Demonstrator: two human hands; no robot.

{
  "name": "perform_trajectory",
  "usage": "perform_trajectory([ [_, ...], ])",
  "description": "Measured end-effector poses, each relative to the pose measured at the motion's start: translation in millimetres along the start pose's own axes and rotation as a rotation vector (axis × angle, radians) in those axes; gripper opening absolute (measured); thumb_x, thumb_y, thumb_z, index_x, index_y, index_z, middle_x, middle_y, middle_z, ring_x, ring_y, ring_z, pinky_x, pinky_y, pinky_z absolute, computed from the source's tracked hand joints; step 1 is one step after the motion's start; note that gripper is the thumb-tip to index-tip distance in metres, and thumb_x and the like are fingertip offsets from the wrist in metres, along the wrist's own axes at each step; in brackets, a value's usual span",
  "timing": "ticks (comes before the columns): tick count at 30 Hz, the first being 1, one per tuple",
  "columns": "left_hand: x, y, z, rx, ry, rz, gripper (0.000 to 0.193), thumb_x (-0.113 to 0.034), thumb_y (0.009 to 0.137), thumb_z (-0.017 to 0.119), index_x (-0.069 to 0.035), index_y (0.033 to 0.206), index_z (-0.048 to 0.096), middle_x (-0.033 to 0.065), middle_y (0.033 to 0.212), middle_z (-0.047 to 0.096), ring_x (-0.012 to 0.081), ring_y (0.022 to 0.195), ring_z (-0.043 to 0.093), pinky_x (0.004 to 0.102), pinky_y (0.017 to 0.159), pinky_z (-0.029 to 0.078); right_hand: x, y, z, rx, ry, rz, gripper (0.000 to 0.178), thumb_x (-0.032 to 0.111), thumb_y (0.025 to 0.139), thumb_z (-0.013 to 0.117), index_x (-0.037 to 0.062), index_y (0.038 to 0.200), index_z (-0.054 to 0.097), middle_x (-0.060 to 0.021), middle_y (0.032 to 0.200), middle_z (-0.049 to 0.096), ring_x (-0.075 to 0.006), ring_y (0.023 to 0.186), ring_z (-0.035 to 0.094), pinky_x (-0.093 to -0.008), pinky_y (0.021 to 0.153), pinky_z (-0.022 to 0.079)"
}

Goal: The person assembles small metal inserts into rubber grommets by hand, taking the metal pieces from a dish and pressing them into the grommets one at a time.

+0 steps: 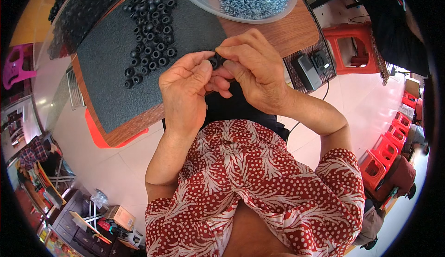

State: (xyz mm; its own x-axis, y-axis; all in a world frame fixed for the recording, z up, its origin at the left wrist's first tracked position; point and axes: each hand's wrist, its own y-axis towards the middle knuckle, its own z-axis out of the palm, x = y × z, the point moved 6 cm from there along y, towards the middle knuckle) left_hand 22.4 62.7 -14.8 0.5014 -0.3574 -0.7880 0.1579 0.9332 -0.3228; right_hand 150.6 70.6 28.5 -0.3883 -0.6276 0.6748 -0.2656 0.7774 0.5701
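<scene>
Over the near edge of the table, my two hands meet fingertip to fingertip around a small black ring-shaped piece (214,62). My left hand (185,85) pinches it from the left between thumb and index finger. From the right, the thumb and bent fingers of my right hand (257,69) close on the same spot; whether a second small part is between them is hidden. Beyond my left hand, several loose black ring-shaped pieces (153,50) with open centres are spread on a dark textured mat (109,92).
A round clear tub (289,6) of bluish transparent small rings stands at the back. Far left is a clear container (85,13) of black pieces. Right of the table are a small grey device (308,71), a cable and a red stool (352,34). More red stools (384,150) line the right.
</scene>
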Motion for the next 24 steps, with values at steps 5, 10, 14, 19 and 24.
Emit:
perform_trajectory([
  [5, 5, 1, -1, -0.014, -0.035, -0.033, 0.020, -0.005, 0.090, 0.047, 0.011, 0.102, 0.051, 0.0174, 0.078, 0.061, 0.0204, 0.060, 0.062, 0.0313, 0.052, 0.054, 0, -1, -3, -0.017, 0.011, 0.021, 0.025, -0.006, 0.064, 0.060, -0.0023, 0.089, 0.059, -0.0130, 0.086, 0.057, -0.0296, 0.078, 0.053, -0.0358, 0.064, 0.045],
  [10, 6, 0, 0, -0.020, 0.026, -0.018, 0.019, -0.005, 0.089, 0.049, 0.010, 0.100, 0.053, 0.0157, 0.076, 0.062, 0.0201, 0.061, 0.062, 0.0300, 0.053, 0.053, -4, -4, -3, -0.025, 0.067, 0.081, 0.018, -0.004, 0.067, 0.062, -0.0006, 0.085, 0.059, -0.0112, 0.080, 0.058, -0.0276, 0.074, 0.053, -0.0349, 0.063, 0.044],
  [14, 5, -3, 6, -0.031, 0.145, 0.059, 0.018, -0.005, 0.089, 0.049, 0.009, 0.099, 0.054, 0.0148, 0.075, 0.062, 0.0187, 0.061, 0.062, 0.0284, 0.054, 0.053, -15, -10, -1, -0.087, 0.270, 0.301, 0.012, -0.003, 0.070, 0.063, 0.0013, 0.080, 0.059, -0.0098, 0.077, 0.059, -0.0247, 0.071, 0.053, -0.0330, 0.061, 0.043],
  [19, 5, -4, 8, -0.017, 0.112, 0.064, 0.018, -0.005, 0.090, 0.048, 0.009, 0.100, 0.054, 0.0165, 0.075, 0.062, 0.0183, 0.060, 0.061, 0.0280, 0.052, 0.052, -16, -12, 0, -0.118, 0.317, 0.338, 0.012, -0.004, 0.070, 0.064, 0.0013, 0.079, 0.059, -0.0077, 0.079, 0.059, -0.0208, 0.073, 0.053, -0.0295, 0.062, 0.043],
  [24, 7, -3, 7, 0.007, 0.036, 0.010, 0.018, -0.004, 0.090, 0.047, 0.009, 0.100, 0.054, 0.0179, 0.074, 0.062, 0.0185, 0.059, 0.061, 0.0285, 0.051, 0.052, -20, -15, 1, -0.130, 0.393, 0.340, 0.012, -0.006, 0.071, 0.062, -0.0004, 0.081, 0.060, -0.0066, 0.084, 0.059, -0.0158, 0.078, 0.053, -0.0254, 0.065, 0.044],
])
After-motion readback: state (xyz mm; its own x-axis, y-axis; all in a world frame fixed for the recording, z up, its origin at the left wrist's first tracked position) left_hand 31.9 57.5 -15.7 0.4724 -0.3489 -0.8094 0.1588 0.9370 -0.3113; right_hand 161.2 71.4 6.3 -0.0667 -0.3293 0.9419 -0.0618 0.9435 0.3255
